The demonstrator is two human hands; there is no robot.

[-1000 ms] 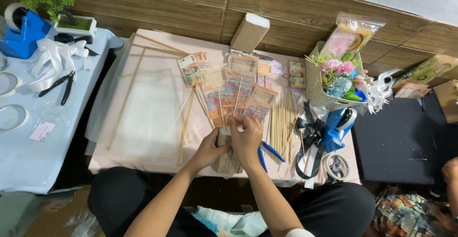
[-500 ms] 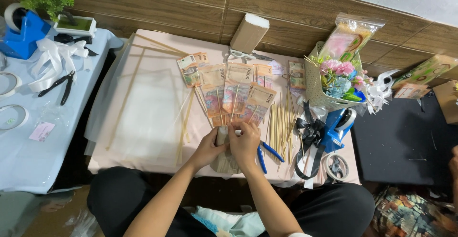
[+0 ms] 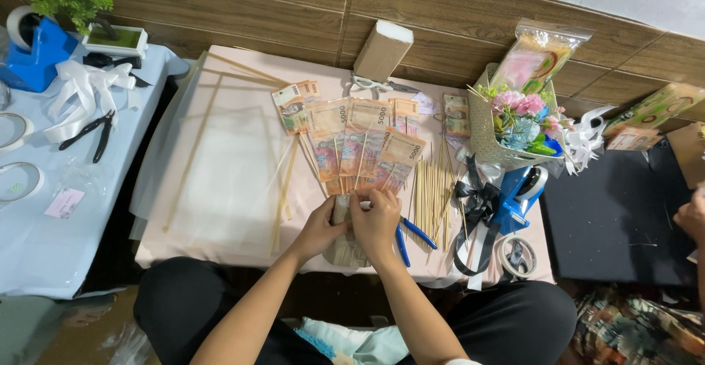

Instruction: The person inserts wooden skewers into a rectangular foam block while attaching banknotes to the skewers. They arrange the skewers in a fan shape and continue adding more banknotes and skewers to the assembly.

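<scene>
tape dispensers (image 3: 33,49): 2 | pliers (image 3: 92,131): 1 | bouquets (image 3: 514,126): 1

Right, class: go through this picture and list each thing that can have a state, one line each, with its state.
left hand: closed on the base of the banknote fan
right hand: closed on the same base
banknote fan: spread open, flat on the table
wooden skewers: loose, lying beside the fan
blue-handled scissors: lying on the table, partly hidden by the right hand
black pliers: lying closed on the side table
flower bouquet: lying wrapped
</scene>
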